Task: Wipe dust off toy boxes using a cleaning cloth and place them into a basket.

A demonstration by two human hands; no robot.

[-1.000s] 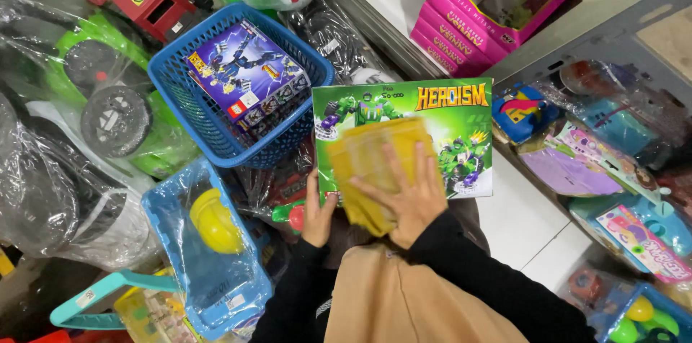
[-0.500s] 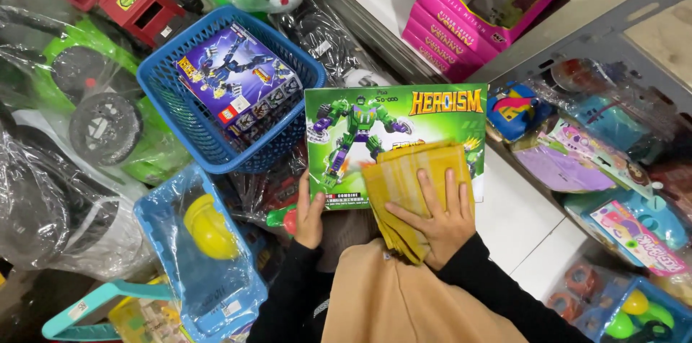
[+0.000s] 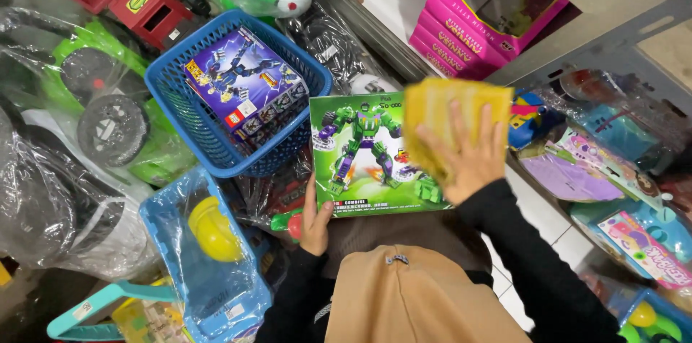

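The person holds a green box (image 3: 360,159), a toy set with a robot figure pictured on its front, face up in front of the body and just beside the near right corner of a blue basket (image 3: 180,123).

The left hand (image 3: 315,222) pinches the box at its lower left corner. The thumb lies on the front, and the fingers are behind it and hidden. The right hand (image 3: 468,159) lies flat with its fingers spread, clasping nothing, and presses a yellow cloth (image 3: 441,109) onto the upper right corner of the box. The cloth is blurred (a sign of motion, though the direction cannot be told).

The step in hand reads as wiping the front of the box with the cloth, and only the right part of it is covered. The left 2 thirds of the front lie bare, so reaching them would call for a flat sweep toward the left edge while the 1 pinching hand keeps the box level.

A purple box (image 3: 241,80) lies tilted in the basket. Pink boxes (image 3: 490,22) are stacked on a shelf beyond, and a green toy car (image 3: 97,87) in plastic wrap lies past the basket's left edge.
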